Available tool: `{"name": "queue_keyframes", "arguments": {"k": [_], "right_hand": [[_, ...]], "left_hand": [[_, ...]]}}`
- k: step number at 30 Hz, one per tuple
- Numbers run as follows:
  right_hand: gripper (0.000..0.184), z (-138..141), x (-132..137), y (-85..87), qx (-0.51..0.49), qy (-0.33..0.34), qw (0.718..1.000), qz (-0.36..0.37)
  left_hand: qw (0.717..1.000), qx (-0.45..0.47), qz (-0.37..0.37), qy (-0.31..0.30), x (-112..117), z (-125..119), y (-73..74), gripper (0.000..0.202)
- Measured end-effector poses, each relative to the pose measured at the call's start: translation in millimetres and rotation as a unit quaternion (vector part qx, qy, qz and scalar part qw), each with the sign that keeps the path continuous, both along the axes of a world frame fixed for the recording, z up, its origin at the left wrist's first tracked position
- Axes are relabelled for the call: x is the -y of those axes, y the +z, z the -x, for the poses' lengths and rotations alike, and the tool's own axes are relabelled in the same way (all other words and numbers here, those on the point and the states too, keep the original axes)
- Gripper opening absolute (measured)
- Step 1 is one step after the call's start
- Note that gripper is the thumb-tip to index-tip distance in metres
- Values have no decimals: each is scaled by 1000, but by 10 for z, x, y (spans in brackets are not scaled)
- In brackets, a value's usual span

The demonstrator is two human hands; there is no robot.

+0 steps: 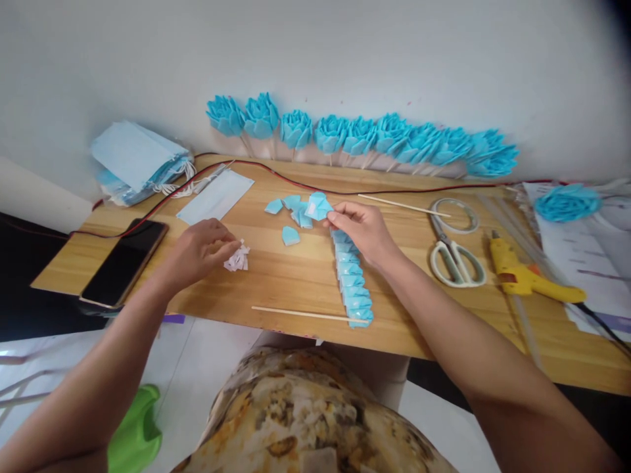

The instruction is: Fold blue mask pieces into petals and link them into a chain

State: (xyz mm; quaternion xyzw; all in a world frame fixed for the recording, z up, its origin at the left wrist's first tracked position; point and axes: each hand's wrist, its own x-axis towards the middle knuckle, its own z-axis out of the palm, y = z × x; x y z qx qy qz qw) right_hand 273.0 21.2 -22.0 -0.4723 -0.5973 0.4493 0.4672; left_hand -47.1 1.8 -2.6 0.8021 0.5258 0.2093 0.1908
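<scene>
My right hand (362,230) pinches a light blue petal (319,206) by its edge, a small white patch showing on it. Below that hand runs an overlapping row of blue petals (353,282) down the table. Several loose petals (290,236) lie just left of the held one. My left hand (204,253) is at a small heap of white strips (238,259), thumb and fingers drawn together; whatever is between the fingertips is too small to make out.
Blue flowers on sticks (359,135) line the wall. Scissors (456,259), a tape roll (458,215) and a yellow glue gun (527,276) lie right. Left are a phone (125,263), face masks (140,157) and a cable (290,180). One stick (300,314) lies in front.
</scene>
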Motion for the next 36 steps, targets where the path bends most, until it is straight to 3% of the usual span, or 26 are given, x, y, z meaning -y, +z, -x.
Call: {"name": "queue_keyframes", "arguments": {"k": [5,8,10,13,16,19,22,25,31,36], "right_hand": [[20,-5,2,-22,-25,17,999,16],[20,3,27,4,-29,21,999,27],[20,10,44,33,-29,22,999,32],[21,15,51,63,-37,20,999,34],[21,14,36,56,-43,21,998,31],[22,6,21,36,-48,24,998,31],[23,-30,18,55,-33,25,998,37],[24,-110,5,124,11,57,997,43],[28,-220,-39,224,79,72,994,8],[23,-158,-16,216,113,46,993,4]], "left_hand": [[983,15,-165,78,26,-23,2,17],[975,62,-199,75,45,-220,96,32],[980,120,-147,53,33,-427,163,36],[975,223,2,-3,-54,-768,223,42],[951,284,122,-11,-185,-1043,244,47],[923,339,183,1,-301,-1199,239,42],[913,357,197,11,-387,-1247,199,29],[925,330,189,-1,-446,-1241,149,24],[966,205,140,-70,-445,-1288,170,25],[965,211,133,-83,-425,-1334,199,30]]}}
